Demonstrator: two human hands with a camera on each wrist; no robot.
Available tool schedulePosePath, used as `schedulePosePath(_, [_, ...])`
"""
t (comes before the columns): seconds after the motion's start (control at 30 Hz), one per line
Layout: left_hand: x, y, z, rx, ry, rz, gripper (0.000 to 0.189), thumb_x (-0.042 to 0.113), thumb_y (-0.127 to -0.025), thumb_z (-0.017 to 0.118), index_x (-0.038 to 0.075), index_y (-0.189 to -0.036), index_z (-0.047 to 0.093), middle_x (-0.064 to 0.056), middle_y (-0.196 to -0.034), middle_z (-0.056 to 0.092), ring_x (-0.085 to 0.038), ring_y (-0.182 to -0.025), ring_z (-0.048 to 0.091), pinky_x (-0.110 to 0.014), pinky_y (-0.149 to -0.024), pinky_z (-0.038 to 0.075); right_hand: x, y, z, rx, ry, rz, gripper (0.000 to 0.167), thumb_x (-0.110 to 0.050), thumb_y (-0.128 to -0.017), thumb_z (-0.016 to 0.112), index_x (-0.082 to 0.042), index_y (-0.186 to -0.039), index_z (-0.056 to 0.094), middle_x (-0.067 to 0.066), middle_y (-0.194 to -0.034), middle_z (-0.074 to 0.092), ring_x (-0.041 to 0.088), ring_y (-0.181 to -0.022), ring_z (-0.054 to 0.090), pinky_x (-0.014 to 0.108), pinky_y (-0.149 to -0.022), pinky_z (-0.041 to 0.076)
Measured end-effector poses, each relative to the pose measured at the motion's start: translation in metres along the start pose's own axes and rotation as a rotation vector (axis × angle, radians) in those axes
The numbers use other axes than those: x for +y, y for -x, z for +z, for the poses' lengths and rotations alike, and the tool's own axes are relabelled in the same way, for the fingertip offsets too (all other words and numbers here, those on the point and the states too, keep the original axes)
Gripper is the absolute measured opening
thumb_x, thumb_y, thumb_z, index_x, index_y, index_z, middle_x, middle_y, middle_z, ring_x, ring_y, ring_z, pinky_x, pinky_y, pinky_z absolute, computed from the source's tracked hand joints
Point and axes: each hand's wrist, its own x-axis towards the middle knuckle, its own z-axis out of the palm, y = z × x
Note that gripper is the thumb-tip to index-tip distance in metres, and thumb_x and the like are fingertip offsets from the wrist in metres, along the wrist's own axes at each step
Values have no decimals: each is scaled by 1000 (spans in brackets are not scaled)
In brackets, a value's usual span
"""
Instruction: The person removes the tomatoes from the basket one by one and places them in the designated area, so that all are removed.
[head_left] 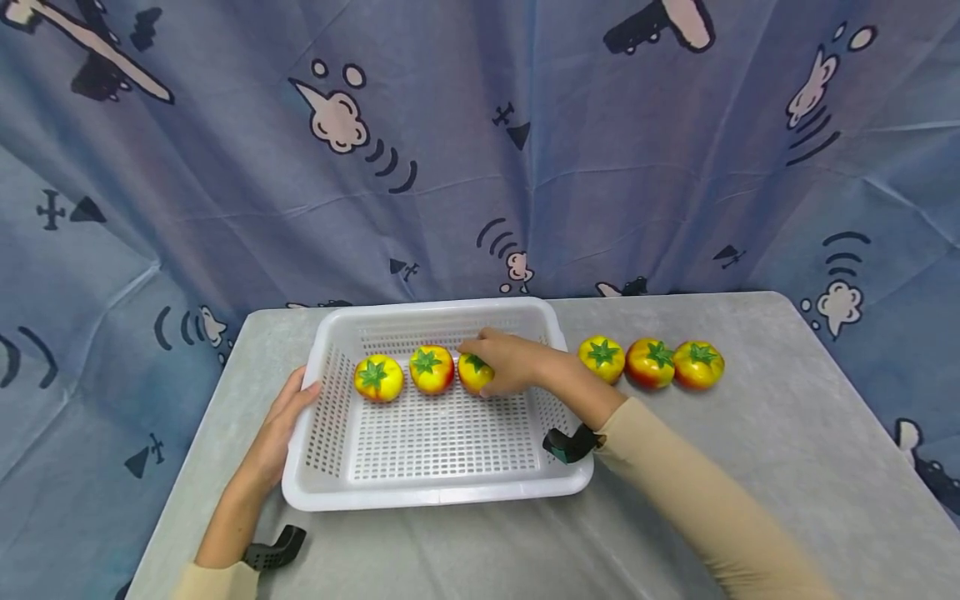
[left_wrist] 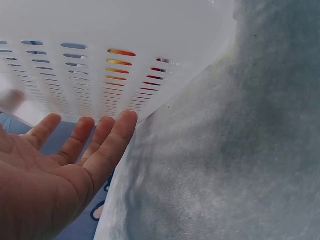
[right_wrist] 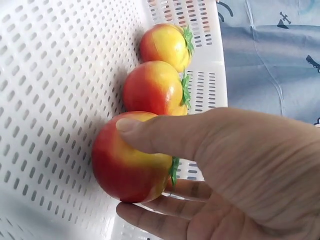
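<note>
My right hand [head_left: 510, 362] reaches into a white perforated plastic basket [head_left: 435, 497] and holds a red-and-yellow tomato [right_wrist: 132, 157] with a green leafy top. Thumb on one side, fingers on the other, it grips this tomato at the right end of a row. Beside it inside the basket sit a middle tomato [head_left: 431, 370] and a left tomato [head_left: 378, 378]. At the basket's left side is my left hand [head_left: 281, 425], its thumb over the rim. In the left wrist view its fingers [left_wrist: 107, 150] lie along the slotted outer wall.
Right of the basket, a row of three more tomatoes stands on the grey-covered table [head_left: 750, 467]: a near one [head_left: 602, 359], a middle one [head_left: 650, 363] and an outer one [head_left: 699, 365]. A blue patterned curtain [head_left: 450, 167] hangs behind the table's back edge.
</note>
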Motion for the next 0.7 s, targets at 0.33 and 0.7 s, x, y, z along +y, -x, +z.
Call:
schedulePosePath(0.33, [2,1,2,8,-9,-12,60,42,-115,32,17,-167,14,-29,-158,37,-18,-115,66,-37,-87,62,-2,1,1,33,2,-16,69,-12,-93,81,-12,-156,52,13,-160,51,32,-142,54,51,-123,43])
schedulePosePath(0.7, [2,1,1,1,-12,-9,60,43,-115,31,18,-167,13,-28,-158,37,-17,-115,66,-37,-87,62,-7,10,-4,61,7,-46,70,-18,-94,81,-13,-157,50,14,-158,52,31,-137,58,50,-120,47])
